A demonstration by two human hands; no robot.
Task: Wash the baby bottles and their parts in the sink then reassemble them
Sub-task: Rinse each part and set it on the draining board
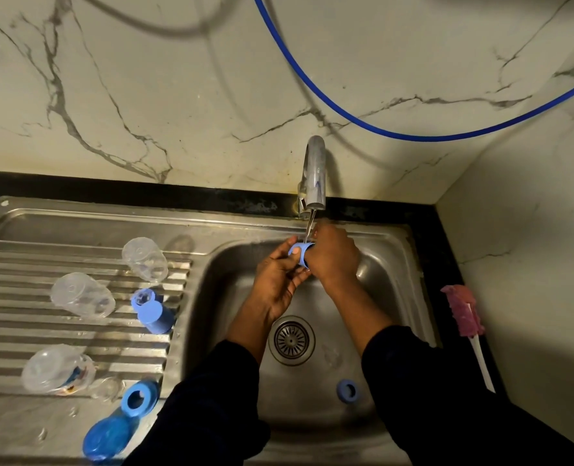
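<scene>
Dark sleeves (211, 398), 6 o'clock; left hand (277, 284), right hand (333, 258) both grip blue bottle part (299, 253) under running tap (314, 173); clear bottles (82, 294), 9 o'clock.

no legible text or brand, coloured print on one clear bottle (58, 368), too blurred

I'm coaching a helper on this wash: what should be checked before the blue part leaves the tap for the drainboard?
1. Water from the tap runs onto the blue part: ok.
2. Both the left hand and right hand grip it: ok.
3. Soap rinsed off: cannot tell.
4. Bare space on the drainboard beside the clear bottles: ok.
5. The sink basin holds no other parts: not ok, a blue ring lies near the drain.
6. The brush lies right of the basin: ok.
</scene>
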